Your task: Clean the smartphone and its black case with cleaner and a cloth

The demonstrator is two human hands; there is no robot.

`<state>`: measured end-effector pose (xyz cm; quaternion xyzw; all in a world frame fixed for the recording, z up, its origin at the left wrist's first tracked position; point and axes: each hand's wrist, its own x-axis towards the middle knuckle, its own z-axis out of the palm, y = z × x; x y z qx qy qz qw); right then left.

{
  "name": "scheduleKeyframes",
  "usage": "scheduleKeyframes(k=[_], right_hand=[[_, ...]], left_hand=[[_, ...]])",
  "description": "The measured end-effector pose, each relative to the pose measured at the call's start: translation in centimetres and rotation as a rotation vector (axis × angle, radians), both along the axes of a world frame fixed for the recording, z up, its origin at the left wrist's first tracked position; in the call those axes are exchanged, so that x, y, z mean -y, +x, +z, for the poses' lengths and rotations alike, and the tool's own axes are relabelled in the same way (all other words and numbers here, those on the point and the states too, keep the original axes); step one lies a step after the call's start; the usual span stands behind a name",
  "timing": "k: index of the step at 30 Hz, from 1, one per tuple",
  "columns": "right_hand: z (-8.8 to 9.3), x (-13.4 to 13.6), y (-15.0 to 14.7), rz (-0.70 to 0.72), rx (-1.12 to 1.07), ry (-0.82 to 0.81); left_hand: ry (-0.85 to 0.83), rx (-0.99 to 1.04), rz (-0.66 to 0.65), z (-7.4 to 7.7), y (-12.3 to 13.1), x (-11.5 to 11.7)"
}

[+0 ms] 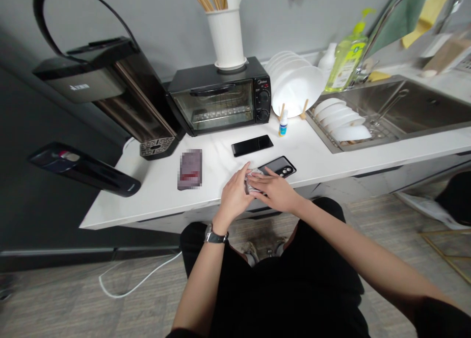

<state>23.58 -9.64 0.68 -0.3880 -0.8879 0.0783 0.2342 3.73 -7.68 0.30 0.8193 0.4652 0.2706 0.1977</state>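
A black-rimmed phone case (281,167) with round camera openings lies near the counter's front edge. My left hand (235,193) is curved around its left end, thumb and forefinger apart on either side. Under the fingers of my right hand (277,192) is a crumpled greyish wipe or cloth (253,177), pressed down on the case. Both hands partly hide the case and the cloth. Just behind them a black phone (252,145) rests with its dark screen up. Farther back stands a small white spray bottle (283,123) with a blue label.
Left of my hands lies a pixelated purplish packet (190,169). A dark cylindrical device (84,170) and a drinks machine (121,92) stand farther left. Behind are a toaster oven (221,102) and racked white plates (298,90). A sink (405,112) with bowls is at right.
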Motion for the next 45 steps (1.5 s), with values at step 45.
scheduleKeyframes(k=[45], right_hand=[[-1.4, 1.5, 4.2, -0.391, 0.093, 0.178]], left_hand=[[0.091, -0.071, 0.060, 0.2, 1.1, 0.4]])
